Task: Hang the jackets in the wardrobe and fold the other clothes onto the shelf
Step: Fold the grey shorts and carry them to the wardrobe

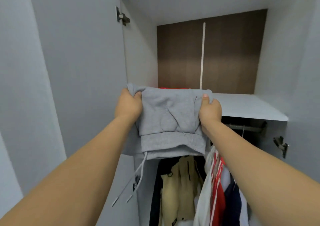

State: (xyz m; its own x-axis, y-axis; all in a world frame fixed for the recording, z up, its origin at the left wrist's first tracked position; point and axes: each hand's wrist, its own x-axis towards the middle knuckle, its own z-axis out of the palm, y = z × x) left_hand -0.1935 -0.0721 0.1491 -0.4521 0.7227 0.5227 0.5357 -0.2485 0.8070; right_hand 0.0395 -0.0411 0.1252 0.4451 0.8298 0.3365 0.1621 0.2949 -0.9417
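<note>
A folded grey fleece garment with dangling drawcords [170, 122] is gripped at its upper corners by the left hand [128, 105] and the right hand [209, 111], fingers curled into the cloth, and is held at the front edge of the pale grey laminate shelf [247, 106]. Just beyond the grip, something red [170, 88] is seen on the shelf. Below the grip, a beige jacket [180, 187] and a red-and-white striped garment [217, 182] are already hung. Placement appears nearly complete; release is judged outstanding.

grey door [78, 70] (open), brown back panel [225, 52]
</note>
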